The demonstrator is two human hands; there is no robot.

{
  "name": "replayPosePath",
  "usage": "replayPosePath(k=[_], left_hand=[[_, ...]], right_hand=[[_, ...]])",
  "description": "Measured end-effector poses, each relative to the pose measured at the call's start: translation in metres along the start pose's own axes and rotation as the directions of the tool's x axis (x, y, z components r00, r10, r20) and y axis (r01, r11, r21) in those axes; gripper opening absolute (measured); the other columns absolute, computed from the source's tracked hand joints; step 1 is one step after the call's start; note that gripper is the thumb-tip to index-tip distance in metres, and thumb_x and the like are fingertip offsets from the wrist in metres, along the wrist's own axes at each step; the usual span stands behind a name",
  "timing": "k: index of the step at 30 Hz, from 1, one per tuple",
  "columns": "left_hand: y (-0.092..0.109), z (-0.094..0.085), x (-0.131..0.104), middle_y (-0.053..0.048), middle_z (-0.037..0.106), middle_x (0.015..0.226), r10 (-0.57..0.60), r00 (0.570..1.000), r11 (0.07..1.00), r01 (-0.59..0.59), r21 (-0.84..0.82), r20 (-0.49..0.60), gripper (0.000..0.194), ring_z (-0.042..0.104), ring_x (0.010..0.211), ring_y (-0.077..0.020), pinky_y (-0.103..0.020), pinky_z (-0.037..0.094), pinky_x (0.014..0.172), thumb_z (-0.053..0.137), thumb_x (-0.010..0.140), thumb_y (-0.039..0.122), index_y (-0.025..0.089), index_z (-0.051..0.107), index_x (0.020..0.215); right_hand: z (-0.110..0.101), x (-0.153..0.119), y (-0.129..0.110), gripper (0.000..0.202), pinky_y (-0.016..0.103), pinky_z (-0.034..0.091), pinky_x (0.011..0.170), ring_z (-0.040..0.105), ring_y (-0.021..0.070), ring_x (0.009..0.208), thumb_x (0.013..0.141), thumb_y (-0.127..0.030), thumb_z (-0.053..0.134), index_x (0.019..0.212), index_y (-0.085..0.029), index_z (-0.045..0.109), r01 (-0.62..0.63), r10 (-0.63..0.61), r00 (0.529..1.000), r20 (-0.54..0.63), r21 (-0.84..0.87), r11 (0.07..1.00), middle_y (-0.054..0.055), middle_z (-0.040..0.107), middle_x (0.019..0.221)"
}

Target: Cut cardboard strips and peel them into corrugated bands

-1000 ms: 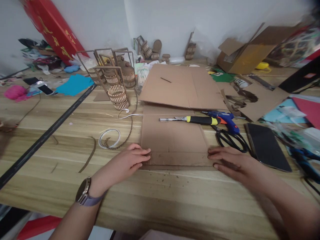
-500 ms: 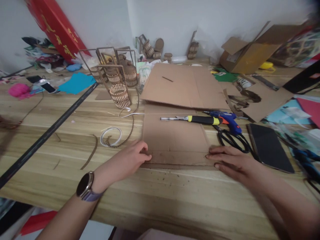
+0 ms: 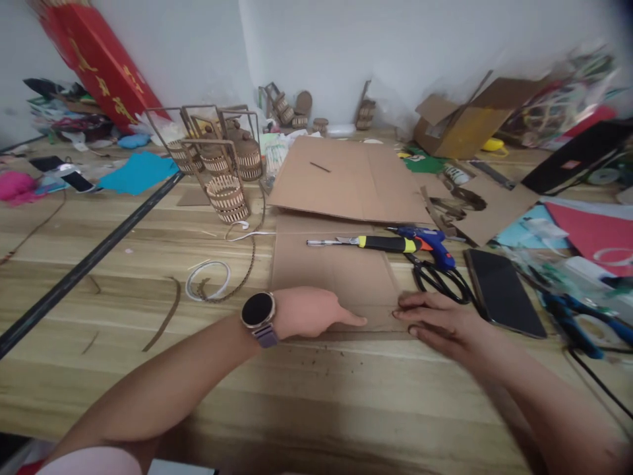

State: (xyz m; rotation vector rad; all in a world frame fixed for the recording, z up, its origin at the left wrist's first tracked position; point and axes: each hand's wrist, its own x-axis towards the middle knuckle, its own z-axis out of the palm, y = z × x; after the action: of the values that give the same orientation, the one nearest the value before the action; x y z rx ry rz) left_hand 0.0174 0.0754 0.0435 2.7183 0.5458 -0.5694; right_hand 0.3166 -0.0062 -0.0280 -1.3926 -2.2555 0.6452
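My left hand [image 3: 309, 313] has swept from the cardboard sheet's [image 3: 326, 267] left edge toward my right.
One digit points along the near strip; I can't tell whether the curled fingers hold anything. My right hand [image 3: 445, 323], fingers apart, rests at the right corner. I'd judge this as smoothing the strip; the next move calls for steady, even pressure. The sheet lies flat before me, under the cutter [image 3: 388, 244].

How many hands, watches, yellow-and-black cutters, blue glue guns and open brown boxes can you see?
Hands: 2 (left hand, right hand)
Watch: 1
Yellow-and-black cutter: 1
Blue glue gun: 1
Open brown box: 1
Total: 6
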Motion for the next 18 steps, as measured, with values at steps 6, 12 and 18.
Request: replayPosePath(k=[6,12,18], left_hand=[[0.004,0.0,0.011,-0.002,0.067,0.078,-0.002,1.0,1.0,0.002,-0.011,-0.023,0.079,0.06,0.057,-0.017,-0.022,0.032,0.05,0.051,0.083,0.001,0.048,0.043,0.146],[0.01,0.001,0.005,-0.004,0.07,0.087,-0.056,0.997,0.998,0.056,0.003,-0.051,0.077,0.064,0.064,-0.0196,-0.023,0.037,0.054,0.048,0.086,0.003,0.051,0.042,0.146],[0.016,-0.001,0.0,-0.006,0.068,0.09,-0.105,0.993,0.994,0.102,-0.042,-0.057,0.073,0.066,0.072,-0.0223,-0.023,0.039,0.057,0.051,0.087,0.004,0.048,0.046,0.144]], right_hand=[[-0.002,0.002,-0.009,0.032,0.044,0.054,0.097,0.064,0.027,0.118,0.096,-0.041,0.053,0.113,-0.025,0.076,-0.026,0.026,0.999,0.036,-0.004,1.0,0.014,0.068,0.124],[-0.033,0.019,-0.014,0.036,0.042,0.058,0.083,0.072,0.0269,0.095,0.096,-0.045,0.045,0.095,-0.025,0.075,-0.187,0.137,0.97,-0.203,-0.254,0.949,0.01,0.077,0.103],[-0.065,0.036,-0.008,0.041,0.04,0.051,0.061,0.07,0.0309,0.073,0.093,-0.047,0.043,0.086,-0.02,0.073,-0.412,0.289,0.895,-0.341,-0.376,0.83,0.014,0.075,0.083]])
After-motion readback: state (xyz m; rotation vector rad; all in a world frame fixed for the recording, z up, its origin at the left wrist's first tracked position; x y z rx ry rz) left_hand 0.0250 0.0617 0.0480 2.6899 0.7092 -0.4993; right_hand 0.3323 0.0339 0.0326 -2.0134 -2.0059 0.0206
